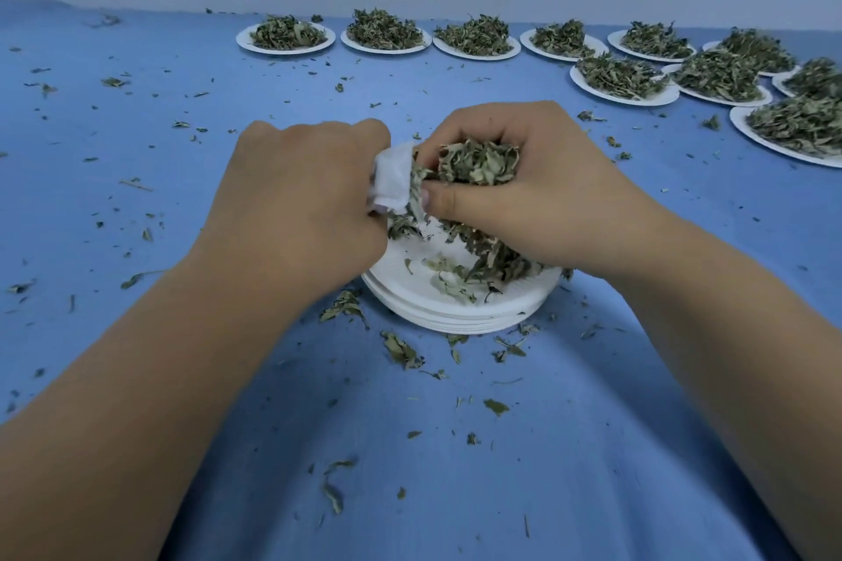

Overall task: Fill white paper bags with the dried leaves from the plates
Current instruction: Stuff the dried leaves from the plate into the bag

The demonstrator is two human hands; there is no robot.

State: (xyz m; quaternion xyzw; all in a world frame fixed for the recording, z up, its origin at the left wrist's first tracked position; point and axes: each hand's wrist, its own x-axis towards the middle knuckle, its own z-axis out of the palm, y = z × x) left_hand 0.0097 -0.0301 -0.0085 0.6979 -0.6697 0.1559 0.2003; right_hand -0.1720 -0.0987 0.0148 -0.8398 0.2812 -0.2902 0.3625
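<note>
Grips a small white paper bag (392, 179) in the left hand (300, 205), fingers curled round it. Clutches a clump of dried leaves (478, 162) in the right hand (542, 196), fingers and thumb closed on it, pressed against the bag. Holds both just above a stack of white plates (455, 317), with more leaves under the right palm. Heaped plates (284, 51) far beyond the right hand, on blue cloth (524, 469).

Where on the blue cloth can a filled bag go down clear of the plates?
Widest free patch: blue cloth left of the left hand, in front of the leftmost plate of the back row, only leaf crumbs there. The near strip between the forearms, before the plate stack. Crowded: far right, loaded plates packed together.
</note>
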